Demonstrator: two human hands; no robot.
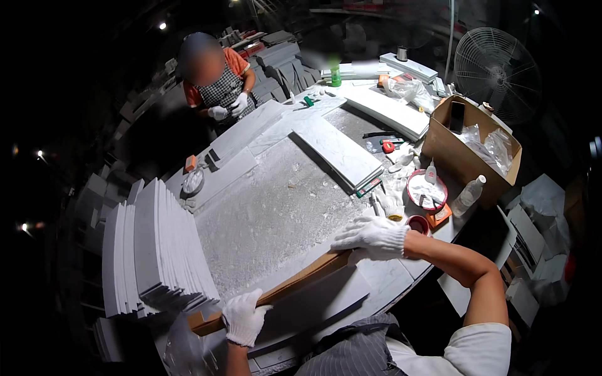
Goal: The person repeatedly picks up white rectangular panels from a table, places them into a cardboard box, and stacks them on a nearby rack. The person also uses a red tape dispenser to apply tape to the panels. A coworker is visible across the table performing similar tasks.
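The left hand (246,318), gloved in white, grasps the long brown cardboard strip (302,276) near its left end. The strip slants across the near part of the worktable (251,232). The gloved right hand (375,239) lies over its other end, fingers extended (whether they clasp it underneath, I cannot tell). Beyond the strip's far edge, a dusty grey stretch gives room, bounded on the left by upright white slabs (169,241) and farther off by flat slabs (338,153). The right side is tighter: a red cup (418,224) stands just beside that wrist.
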